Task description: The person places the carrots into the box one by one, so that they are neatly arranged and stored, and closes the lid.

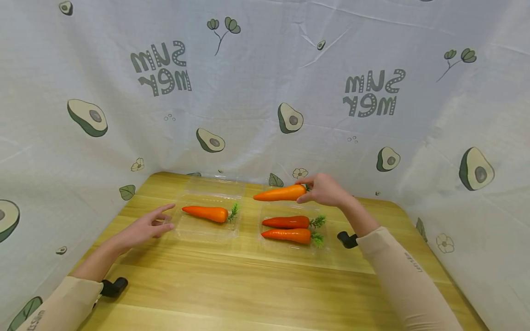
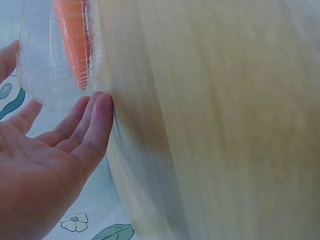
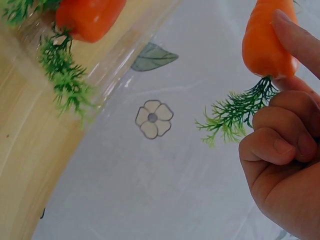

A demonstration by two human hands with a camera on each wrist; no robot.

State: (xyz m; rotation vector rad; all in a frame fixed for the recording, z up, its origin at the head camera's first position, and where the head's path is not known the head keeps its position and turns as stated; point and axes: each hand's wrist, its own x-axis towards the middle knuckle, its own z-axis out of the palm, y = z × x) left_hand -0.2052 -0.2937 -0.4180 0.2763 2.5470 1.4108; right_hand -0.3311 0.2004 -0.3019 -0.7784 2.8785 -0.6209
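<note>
My right hand [image 1: 325,189] pinches an orange carrot [image 1: 279,193] near its leafy end, above the back part of the right clear plastic container; the green leaves [image 3: 237,115] hang below the fingers in the right wrist view. Two more carrots lie in that container: a redder one [image 1: 285,222] behind and an orange one [image 1: 286,236] in front. At the left, a single carrot [image 1: 205,213] lies in another clear container [image 1: 207,234], tip toward my left hand [image 1: 145,227]. That hand's fingers are extended beside the container's left edge; whether they touch it I cannot tell.
Both containers stand on a wooden table [image 1: 232,285], their transparent lids folded back toward the rear. A pale cloth [image 1: 256,92] printed with avocados and flowers hangs behind and at both sides. Each sleeve bears a black wrist mount [image 1: 113,288].
</note>
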